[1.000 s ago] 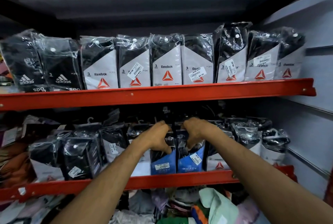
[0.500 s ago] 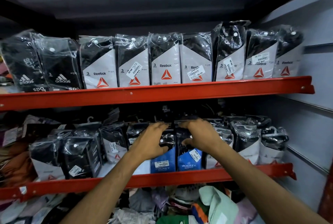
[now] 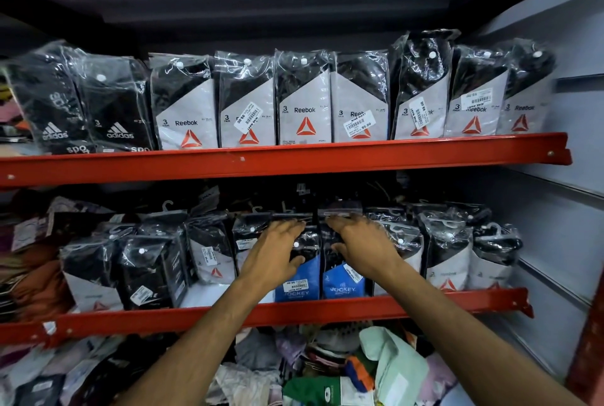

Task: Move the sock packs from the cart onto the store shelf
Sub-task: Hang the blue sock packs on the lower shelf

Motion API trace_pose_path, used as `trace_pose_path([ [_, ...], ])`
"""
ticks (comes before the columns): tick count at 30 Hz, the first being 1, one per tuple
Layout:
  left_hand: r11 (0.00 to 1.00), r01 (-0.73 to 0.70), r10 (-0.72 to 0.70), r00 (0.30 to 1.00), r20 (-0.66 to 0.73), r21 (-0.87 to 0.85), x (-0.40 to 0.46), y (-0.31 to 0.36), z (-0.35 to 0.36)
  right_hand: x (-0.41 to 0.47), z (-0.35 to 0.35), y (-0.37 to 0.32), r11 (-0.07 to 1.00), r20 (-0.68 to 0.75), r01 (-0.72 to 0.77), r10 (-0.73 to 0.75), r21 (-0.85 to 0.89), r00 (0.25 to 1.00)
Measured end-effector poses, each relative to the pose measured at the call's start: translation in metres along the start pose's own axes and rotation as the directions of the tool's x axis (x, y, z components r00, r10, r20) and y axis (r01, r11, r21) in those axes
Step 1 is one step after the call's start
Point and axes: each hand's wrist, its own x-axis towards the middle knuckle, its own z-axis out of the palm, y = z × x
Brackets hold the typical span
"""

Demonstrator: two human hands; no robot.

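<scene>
Two blue-fronted Jockey sock packs stand side by side in the middle of the lower red shelf (image 3: 327, 309). My left hand (image 3: 274, 253) lies over the top of the left Jockey pack (image 3: 299, 286), fingers stretched back, thumb on its front. My right hand (image 3: 362, 247) holds the right Jockey pack (image 3: 343, 284) the same way, fingertips at its hanger strip. Both packs are upright and rest on the shelf behind its lip. No cart is in view.
Black-and-white Reebok packs (image 3: 447, 255) crowd the lower shelf on both sides of my hands. The upper red shelf (image 3: 294, 160) holds a full row of Reebok and Adidas packs. Loose clothing (image 3: 359, 369) is piled below. A grey slatted wall (image 3: 562, 209) closes the right side.
My fingers have uncurled from the tops of the two Jockey packs and now lie flatter and further back. The packs stay in place on the shelf.
</scene>
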Motion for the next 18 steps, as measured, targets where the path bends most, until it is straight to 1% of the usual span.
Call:
trace_pose_path([
  [2, 1.000, -0.009, 0.009, 1.000, 0.021, 0.019, 0.000, -0.001, 0.001, -0.002, 0.004, 0.001, 1.000, 0.020, 0.002, -0.002, -0.012, 1.000],
  [4, 0.997, -0.027, 0.025, 0.999, 0.031, 0.070, -0.004, -0.001, 0.000, -0.006, 0.008, -0.001, 1.000, 0.001, 0.015, -0.015, -0.019, 1.000],
  [7, 0.994, -0.024, 0.027, 0.999, -0.026, 0.106, -0.022, 0.000, -0.002, -0.018, 0.016, -0.011, 1.000, -0.074, 0.019, -0.021, -0.021, 0.997],
  [12, 0.986, 0.016, 0.002, 0.994, -0.113, 0.166, -0.090, -0.002, 0.009, -0.063, 0.045, -0.047, 0.999, -0.219, 0.035, -0.034, -0.001, 0.975],
  [14, 0.982, 0.048, -0.029, 0.994, -0.105, 0.182, -0.127, -0.005, 0.020, -0.085, 0.064, -0.067, 0.999, -0.213, 0.035, -0.030, 0.018, 0.977],
  [18, 0.983, 0.126, -0.122, 0.992, -0.037, 0.132, -0.216, -0.016, 0.050, -0.139, 0.113, -0.109, 0.995, -0.156, 0.027, -0.011, 0.101, 0.988],
])
